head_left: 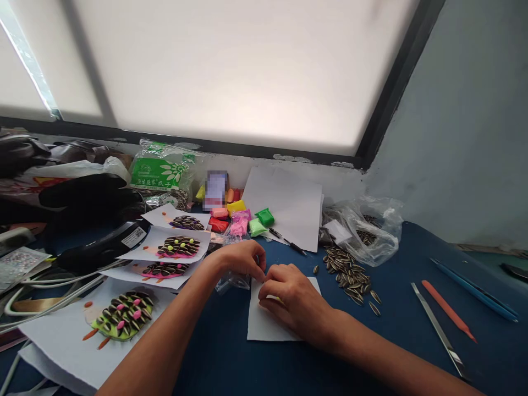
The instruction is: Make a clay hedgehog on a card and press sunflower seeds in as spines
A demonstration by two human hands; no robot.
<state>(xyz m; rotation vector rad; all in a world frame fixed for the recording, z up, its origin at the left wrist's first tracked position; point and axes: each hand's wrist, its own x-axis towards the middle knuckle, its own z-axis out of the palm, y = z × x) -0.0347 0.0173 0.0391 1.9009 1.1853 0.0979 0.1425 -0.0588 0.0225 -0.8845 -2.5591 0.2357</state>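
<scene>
My left hand is closed, fingers curled down at the top edge of a small white sheet of paper. Right beside it, my right hand bends over the same sheet, thumb and fingers drawn together. A sliver of something yellow shows beneath the right fingers. What the fingertips of either hand pinch is hidden. Striped sunflower seeds lie in a loose pile right of the paper. Behind the left hand sit packets of coloured clay, among them a green packet and a pink packet.
On the left lie several papers with hedgehog figures of seeds and clay. A seed bag, white cables and a clear plastic bag surround the work. Pens, tweezers, a red tool and a metal blade rest rightward.
</scene>
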